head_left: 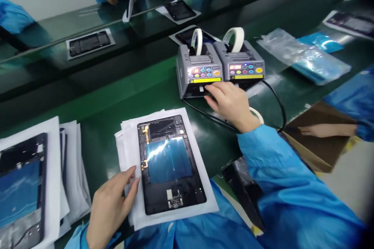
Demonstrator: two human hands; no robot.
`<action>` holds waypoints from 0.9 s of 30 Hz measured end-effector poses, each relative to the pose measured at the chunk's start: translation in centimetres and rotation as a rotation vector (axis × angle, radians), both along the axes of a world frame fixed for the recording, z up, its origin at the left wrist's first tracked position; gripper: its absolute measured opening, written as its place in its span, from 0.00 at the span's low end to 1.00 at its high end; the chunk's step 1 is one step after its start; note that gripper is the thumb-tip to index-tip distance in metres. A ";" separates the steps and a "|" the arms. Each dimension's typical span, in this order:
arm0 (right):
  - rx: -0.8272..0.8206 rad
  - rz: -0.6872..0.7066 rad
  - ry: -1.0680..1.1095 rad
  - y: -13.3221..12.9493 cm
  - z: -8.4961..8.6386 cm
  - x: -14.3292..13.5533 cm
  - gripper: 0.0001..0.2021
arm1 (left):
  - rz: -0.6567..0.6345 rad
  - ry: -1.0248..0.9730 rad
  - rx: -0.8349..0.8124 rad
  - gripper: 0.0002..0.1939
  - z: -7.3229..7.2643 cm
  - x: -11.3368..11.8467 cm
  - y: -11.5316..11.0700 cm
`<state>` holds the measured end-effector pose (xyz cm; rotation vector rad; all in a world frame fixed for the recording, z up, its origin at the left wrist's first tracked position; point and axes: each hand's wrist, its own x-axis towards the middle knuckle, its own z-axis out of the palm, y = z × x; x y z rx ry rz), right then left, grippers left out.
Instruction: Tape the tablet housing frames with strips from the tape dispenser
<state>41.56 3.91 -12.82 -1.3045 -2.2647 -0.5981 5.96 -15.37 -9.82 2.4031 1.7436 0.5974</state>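
An opened tablet shell (172, 192) lies face up on white foam sheets (201, 163), with its blue panel, circuit board and orange ribbon cable showing. Beside the shell's left edge rests my left hand (112, 204), thumb and forefinger apart and nothing visible between them. My right hand (229, 103) reaches to the front of the left tape dispenser (200, 60). Its forefinger is at the outlet, close to a short white tab of tape (201, 89), with the thumb apart below. Whether the finger touches the tape cannot be made out.
A second tape dispenser (241, 60) adjoins the first, black cables trailing in front. Left is a stack of tablet shells (43, 186) between foam sheets. Plastic bags (306, 56) lie at right, above a cardboard box (321, 136) and another person's hand (327, 130). Tablets sit on the line behind.
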 end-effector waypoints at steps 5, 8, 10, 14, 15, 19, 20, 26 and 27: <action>0.128 0.015 0.007 1.5 -1.1 -0.9 0.08 | -0.081 0.062 0.072 0.10 0.9 0.8 1.3; 0.191 0.052 -0.003 1.3 -0.6 -1.1 0.07 | -0.123 0.028 0.053 0.09 1.3 1.8 2.8; 0.199 0.086 0.024 0.8 0.2 -1.5 0.06 | -0.160 0.011 0.050 0.09 1.4 2.8 4.2; 0.140 0.225 0.178 0.1 1.5 -3.5 0.03 | -0.249 0.021 0.020 0.09 0.8 5.3 7.8; 0.108 0.268 0.215 0.0 1.4 -4.1 0.03 | -0.266 0.033 0.008 0.10 0.4 5.9 8.7; -0.112 0.411 0.330 0.4 -0.7 -6.0 0.03 | -0.261 0.011 -0.034 0.09 -1.9 7.6 11.4; -0.180 0.438 0.345 0.5 -1.3 -6.2 0.03 | -0.246 -0.021 -0.044 0.08 -2.4 7.9 11.8; -0.415 0.521 0.352 0.4 -2.4 -5.8 0.05 | -0.219 -0.143 -0.134 0.06 -3.4 8.0 12.5; -0.428 0.521 0.335 0.4 -2.2 -5.7 0.06 | -0.223 -0.147 -0.143 0.06 -3.3 7.9 12.6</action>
